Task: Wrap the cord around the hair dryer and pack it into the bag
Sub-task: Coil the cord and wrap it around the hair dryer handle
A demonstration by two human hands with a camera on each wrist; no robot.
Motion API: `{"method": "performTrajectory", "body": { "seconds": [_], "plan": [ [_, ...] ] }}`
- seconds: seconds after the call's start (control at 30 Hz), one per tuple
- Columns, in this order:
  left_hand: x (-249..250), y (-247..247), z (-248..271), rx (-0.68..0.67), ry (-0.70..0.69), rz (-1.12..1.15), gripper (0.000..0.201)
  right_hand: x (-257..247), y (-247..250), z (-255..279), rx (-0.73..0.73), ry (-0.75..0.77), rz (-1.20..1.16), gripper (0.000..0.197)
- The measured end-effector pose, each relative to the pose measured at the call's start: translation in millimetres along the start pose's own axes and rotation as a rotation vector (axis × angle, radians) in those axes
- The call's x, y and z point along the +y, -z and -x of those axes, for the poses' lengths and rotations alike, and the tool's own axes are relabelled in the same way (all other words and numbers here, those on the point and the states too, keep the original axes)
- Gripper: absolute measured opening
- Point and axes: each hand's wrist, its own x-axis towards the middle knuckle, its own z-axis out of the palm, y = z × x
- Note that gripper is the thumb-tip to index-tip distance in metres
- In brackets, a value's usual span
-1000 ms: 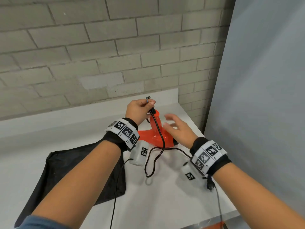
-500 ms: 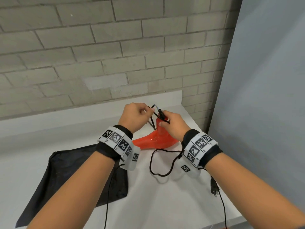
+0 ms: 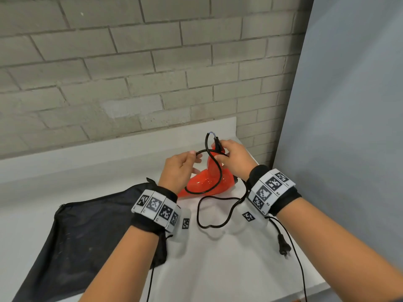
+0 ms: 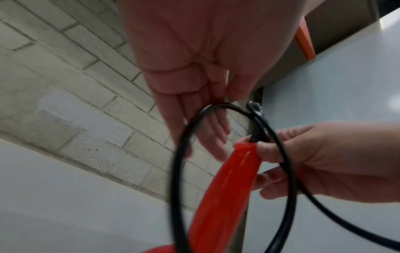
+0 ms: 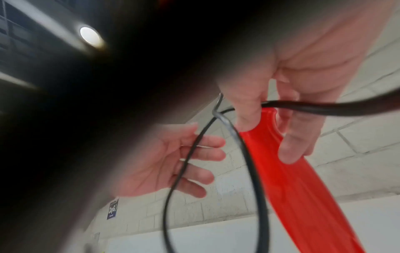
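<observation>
Across the lower half of the head view runs a white table [image 3: 229, 269], set against a pale brick wall [image 3: 130, 62] that fills the upper left of the frame, with a grey panel [image 3: 349, 105] down the right side. On the table at lower left lies the black bag [image 3: 87, 236], flat and limp, its zipped edge running toward the centre. Just right of it, at mid-frame, the red hair dryer [image 3: 205, 184] rests with its body on the table and its handle standing up toward the wall. The right hand [image 3: 235, 159] grips the top of that handle, thumb and fingers curled round it; in the right wrist view the thumb presses the black cord [image 3: 218, 171] against the red plastic there. The left hand [image 3: 180, 168], just left of the handle, has its fingers nearly straight and spread, and a loop of the cord hangs over them near the fingertips [image 4: 216, 131]; the thumb seems to lie on the cord from above, but whether it pinches cannot be told. From the handle's end the cord rises in a small arch, drops in one loop across the dryer's body, then trails onto the table in a loose curl below the dryer, passing under the right wrist. Its plug [image 3: 283, 246] lies on the table at lower right, near the edge.
</observation>
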Motion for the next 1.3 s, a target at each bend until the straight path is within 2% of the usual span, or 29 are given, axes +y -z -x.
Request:
{"method": "performTrajectory", "body": {
  "seconds": [0.07,0.13,0.17,0.23,0.3,0.47,0.67,0.73,0.87,1.0,1.07,1.13,1.2,1.3],
  "plan": [
    [2.8,-4.2,7.2,-0.093,0.129,0.202,0.031,2.8,-0.3,-3.5,0.015,0.035,0.043,0.026],
    [2.3,-6.2,9.3,-0.196,0.178,0.259,0.024,4.8,-0.6,-5.8,-0.005,0.065,0.044,0.026],
    [0.7,-6.6,7.6,-0.194,0.156,0.246,0.023,5.4,-0.2,-6.5,-0.017,0.075,0.035,0.027],
    [-6.6,-4.6,-2.6,-0.120,0.038,0.142,0.039,4.9,1.3,-6.7,-0.036,0.081,0.012,0.028],
    [-12.4,-2.5,-16.0,-0.112,-0.054,0.024,0.051,6.6,2.2,-9.0,-0.057,0.082,0.003,0.030],
    [-20.7,-10.2,-38.5,-0.402,-0.074,-0.091,0.062,8.5,1.0,-15.1,-0.048,0.051,-0.065,0.034],
    [-18.7,-19.0,-47.1,-0.289,-0.027,0.006,0.036,11.9,4.1,-16.4,-0.042,0.022,-0.080,0.028],
    [-20.6,-13.4,-48.9,-0.251,0.012,0.027,0.034,22.1,10.7,-13.5,-0.037,-0.057,-0.097,0.022],
    [-18.4,-2.0,-48.2,-0.255,0.032,0.007,0.039,58.9,16.2,-8.0,-0.032,-0.248,0.082,0.024],
    [-17.7,9.4,-50.8,-0.225,0.053,0.067,0.031,91.3,5.6,-1.0,-0.190,-0.442,0.271,0.019],
    [-17.2,15.8,-51.2,-0.220,0.057,0.069,0.029,96.1,1.1,3.8,-0.351,-0.502,0.472,0.030],
    [-16.4,19.1,-50.3,-0.230,0.051,0.043,0.029,92.1,-0.9,7.4,-0.421,-0.505,0.634,0.039],
    [-17.1,19.5,-48.8,-0.248,0.044,0.008,0.028,80.1,0.9,3.9,-0.360,-0.420,0.572,0.042],
    [-20.1,16.9,-47.0,-0.258,0.045,-0.011,0.026,42.4,0.7,-4.6,0.016,-0.173,0.249,0.032]
  ]
}}
